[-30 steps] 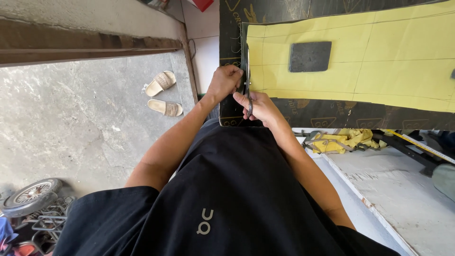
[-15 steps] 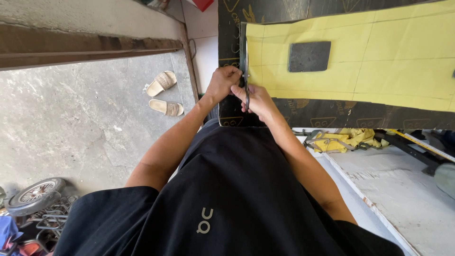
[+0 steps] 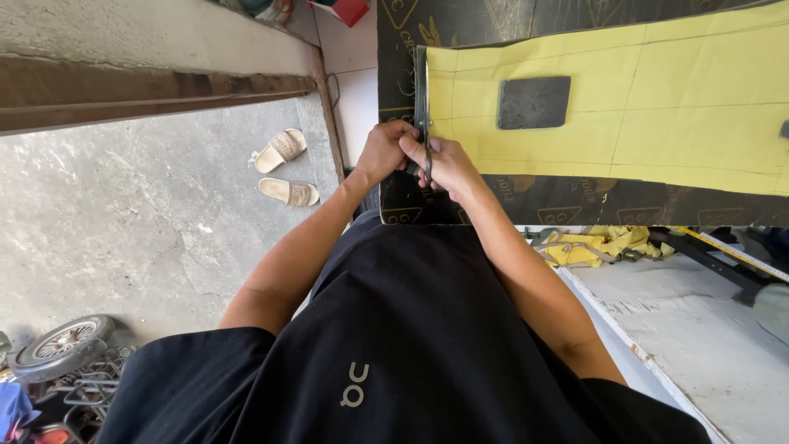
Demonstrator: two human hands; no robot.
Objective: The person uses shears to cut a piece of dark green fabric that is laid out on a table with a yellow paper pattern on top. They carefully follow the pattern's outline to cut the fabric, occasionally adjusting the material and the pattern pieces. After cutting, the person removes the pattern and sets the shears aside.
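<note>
- Lower left corner: small wheel (image 3: 53, 345) with spokes, lying on concrete floor (image 3: 123, 214) amid wire clutter.
- Upper left: rusted metal beam (image 3: 156, 92) running across the frame.
- Left of centre: pair of tan sandals (image 3: 283, 168) on the floor, well apart from the work.
- Centre: left hand (image 3: 383, 153), closed, fingers curled at the near left end of the sheets; what exactly it pinches is hidden by the other hand.
- Centre, just right of it: right hand (image 3: 446, 163), closed around the handles of the scissors (image 3: 424, 107); the two hands touch.
- Scissors: dark blades pointing up the frame, lying along the left edge of the yellow sheet (image 3: 657, 107).
- Upper centre to right edge: yellow sheet ruled with thin pencil lines, laid on a black printed sheet (image 3: 575, 201) that shows around it on the left and below.
- On the yellow sheet, upper centre: dark rectangular weight (image 3: 533, 102), lying flat, apart from the blades.
- Lower right: yellow scraps (image 3: 592, 245) heaped beneath the table edge; pale board (image 3: 699, 329) below them.
- Step in hand, as judged: a cut along the left end of the layered sheets, blades well into it.
- Next move calls for: keeping the blades in line with the edge and the layers held flat so neither slips.
</note>
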